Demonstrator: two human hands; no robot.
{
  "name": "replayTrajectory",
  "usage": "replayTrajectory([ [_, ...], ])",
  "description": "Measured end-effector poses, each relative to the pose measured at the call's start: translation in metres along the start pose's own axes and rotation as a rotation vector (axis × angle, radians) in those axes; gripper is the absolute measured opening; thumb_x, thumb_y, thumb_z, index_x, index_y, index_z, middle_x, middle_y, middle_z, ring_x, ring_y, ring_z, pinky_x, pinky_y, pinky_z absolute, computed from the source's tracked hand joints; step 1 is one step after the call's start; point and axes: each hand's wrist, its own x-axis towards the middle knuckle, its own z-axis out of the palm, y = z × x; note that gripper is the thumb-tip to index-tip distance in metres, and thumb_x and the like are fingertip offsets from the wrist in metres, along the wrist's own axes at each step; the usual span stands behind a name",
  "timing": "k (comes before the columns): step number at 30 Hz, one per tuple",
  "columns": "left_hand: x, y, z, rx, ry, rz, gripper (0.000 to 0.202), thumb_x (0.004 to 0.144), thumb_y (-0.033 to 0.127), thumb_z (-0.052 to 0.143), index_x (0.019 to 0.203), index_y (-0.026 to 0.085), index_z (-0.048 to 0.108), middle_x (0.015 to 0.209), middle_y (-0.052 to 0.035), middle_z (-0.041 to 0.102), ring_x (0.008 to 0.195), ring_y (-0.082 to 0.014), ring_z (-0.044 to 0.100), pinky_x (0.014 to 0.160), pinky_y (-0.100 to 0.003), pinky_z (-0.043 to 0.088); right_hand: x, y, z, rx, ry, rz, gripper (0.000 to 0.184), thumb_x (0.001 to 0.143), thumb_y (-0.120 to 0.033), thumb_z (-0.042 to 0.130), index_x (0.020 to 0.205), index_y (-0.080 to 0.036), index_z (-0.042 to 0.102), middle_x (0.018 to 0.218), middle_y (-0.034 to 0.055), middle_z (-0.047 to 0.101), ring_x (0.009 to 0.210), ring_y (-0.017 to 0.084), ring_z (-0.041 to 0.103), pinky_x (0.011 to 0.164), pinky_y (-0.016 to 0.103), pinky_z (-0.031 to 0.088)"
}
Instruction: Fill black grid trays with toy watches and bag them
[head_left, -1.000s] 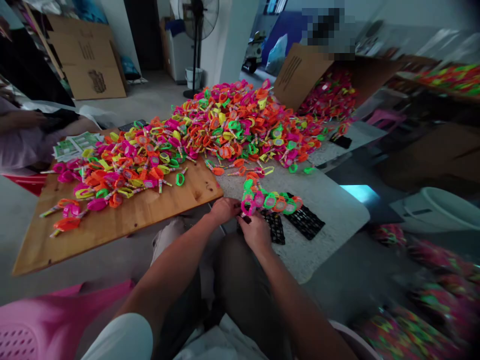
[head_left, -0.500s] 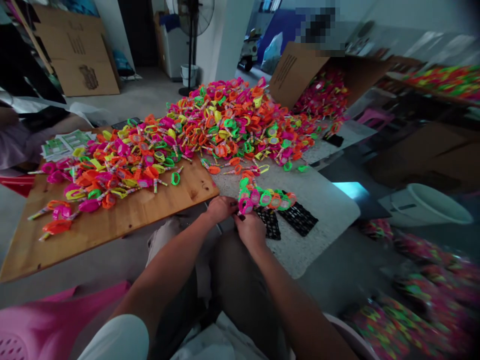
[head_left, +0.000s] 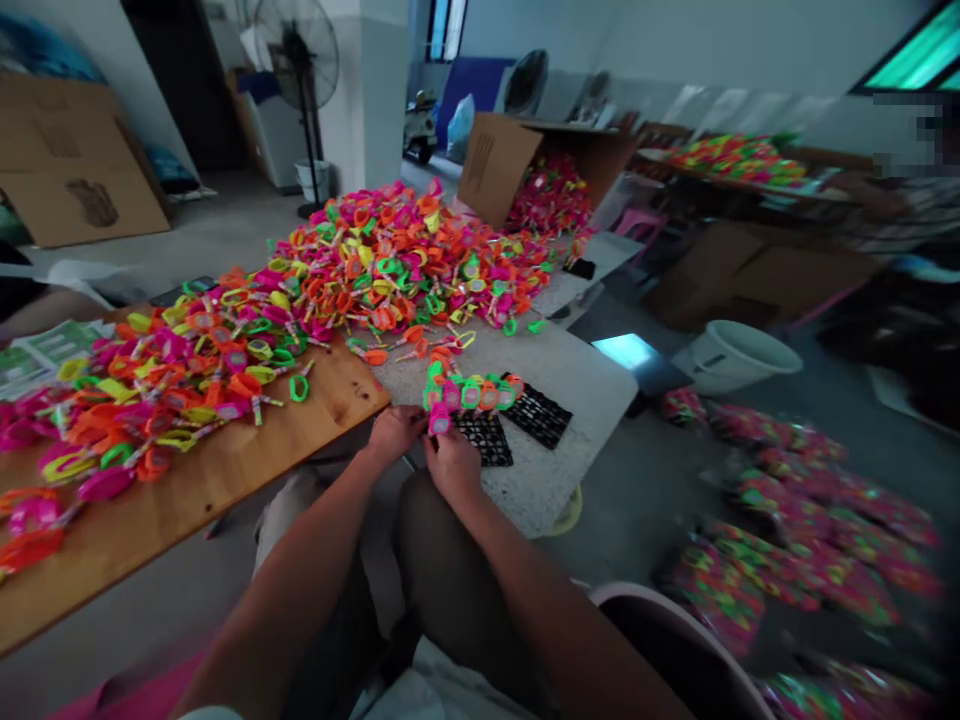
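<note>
A tipped cardboard box at the far end of the table spills pink and orange ring toys onto the big heap that covers the grey table and runs onto the wooden board. A white bucket stands on the floor to your right; what it holds is not visible. Bundles of the same bright toys lie blurred on the floor. Your left hand and right hand meet at the near table edge, fingers closed together on a pink ring toy. It sits at the near end of a row of green, orange and pink rings standing in a black grid tray; a second black tray lies just beside it
</note>
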Motion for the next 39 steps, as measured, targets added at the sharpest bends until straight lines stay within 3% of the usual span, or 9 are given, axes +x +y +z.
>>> replayTrajectory([
  [4, -0.007, -0.002, -0.005, 0.015, 0.019, 0.053, 0.022, 0.095, 0.029, 0.057, 0.089, 0.017, 0.074, 0.081, -0.0055, 0.073, 0.072, -0.014, 0.064, 0.066, -0.022, 0.041, -0.013, 0.024, -0.028, 0.177, 0.04, -0.129, 0.025, 0.099, -0.028, 0.05, 0.111, -0.021, 0.07, 0.105, 0.0079, 0.072, 0.098, 0.02, 0.067, 0.088, 0.028, 0.049],
  [9, -0.022, -0.014, -0.015, -0.001, 0.005, 0.109, 0.01, 0.09, 0.017, 0.06, 0.088, 0.017, 0.07, 0.085, -0.0034, 0.069, 0.079, -0.0146, 0.063, 0.074, -0.022, 0.045, -0.016, 0.107, -0.053, 0.026, 0.305, 0.116, 0.034, 0.099, -0.031, 0.046, 0.119, -0.016, 0.069, 0.112, 0.0145, 0.068, 0.103, 0.025, 0.062, 0.094, 0.037, 0.048],
  [15, -0.038, -0.014, -0.032, -0.053, -0.027, 0.065, 0.012, 0.087, 0.016, 0.06, 0.091, 0.019, 0.071, 0.087, -0.004, 0.069, 0.087, -0.0181, 0.064, 0.082, -0.026, 0.051, 0.019, 0.18, -0.054, -0.297, 0.172, 0.178, 0.036, 0.096, -0.029, 0.051, 0.122, -0.016, 0.072, 0.124, 0.0196, 0.062, 0.112, 0.032, 0.055, 0.096, 0.044, 0.043],
  [18, -0.047, -0.012, -0.041, -0.081, -0.039, 0.055, 0.015, 0.087, 0.02, 0.059, 0.094, 0.02, 0.072, 0.091, -0.0053, 0.071, 0.093, -0.0205, 0.065, 0.087, -0.03, 0.052, 0.047, 0.18, -0.053, -0.331, 0.155, 0.227, 0.032, 0.096, -0.028, 0.051, 0.115, -0.015, 0.074, 0.113, 0.0192, 0.065, 0.106, 0.031, 0.057, 0.091, 0.041, 0.044],
  [25, -0.062, -0.022, -0.056, -0.124, -0.082, 0.089, 0.031, 0.082, 0.008, 0.054, 0.1, 0.021, 0.074, 0.093, -0.0028, 0.075, 0.088, -0.019, 0.067, 0.086, -0.029, 0.054, 0.129, 0.12, -0.021, 0.007, -0.092, -0.135, 0.028, 0.095, -0.032, 0.058, 0.118, -0.022, 0.071, 0.112, 0.0064, 0.067, 0.092, 0.018, 0.062, 0.079, 0.024, 0.044],
  [29, -0.06, -0.028, -0.056, -0.053, -0.076, 0.013, 0.034, 0.079, 0.005, 0.054, 0.099, 0.022, 0.075, 0.092, -0.0024, 0.076, 0.088, -0.0192, 0.068, 0.085, -0.028, 0.055, 0.161, 0.1, -0.008, -0.043, -0.151, -0.171, 0.02, 0.094, -0.032, 0.06, 0.105, -0.022, 0.074, 0.109, 0.0058, 0.069, 0.092, 0.018, 0.063, 0.078, 0.025, 0.043],
  [32, -0.053, -0.028, -0.053, -0.002, -0.085, -0.04, 0.028, 0.081, 0.004, 0.054, 0.094, 0.019, 0.074, 0.092, -0.0051, 0.076, 0.086, -0.019, 0.068, 0.083, -0.027, 0.053, 0.164, 0.107, -0.01, -0.047, -0.12, -0.077, 0.019, 0.093, -0.028, 0.058, 0.1, -0.022, 0.074, 0.103, 0.0081, 0.072, 0.088, 0.02, 0.064, 0.075, 0.027, 0.042],
  [35, -0.045, -0.026, -0.046, 0.019, -0.06, -0.073, 0.02, 0.084, 0.006, 0.056, 0.089, 0.017, 0.072, 0.089, -0.0066, 0.076, 0.08, -0.0177, 0.068, 0.076, -0.025, 0.051, 0.15, 0.124, -0.025, 0.027, 0.059, 0.146, 0.022, 0.093, -0.03, 0.055, 0.092, -0.018, 0.073, 0.093, 0.0118, 0.073, 0.081, 0.022, 0.065, 0.071, 0.029, 0.043],
  [39, -0.031, -0.022, -0.03, -0.01, 0.015, -0.071, 0.018, 0.088, 0.011, 0.056, 0.093, 0.016, 0.072, 0.088, -0.0076, 0.075, 0.083, -0.0178, 0.068, 0.076, -0.024, 0.05, 0.113, 0.128, -0.058, 0.469, 0.224, 0.337, 0.029, 0.09, -0.042, 0.055, 0.079, -0.018, 0.065, 0.067, 0.0067, 0.068, 0.058, 0.018, 0.059, 0.057, 0.028, 0.042],
])
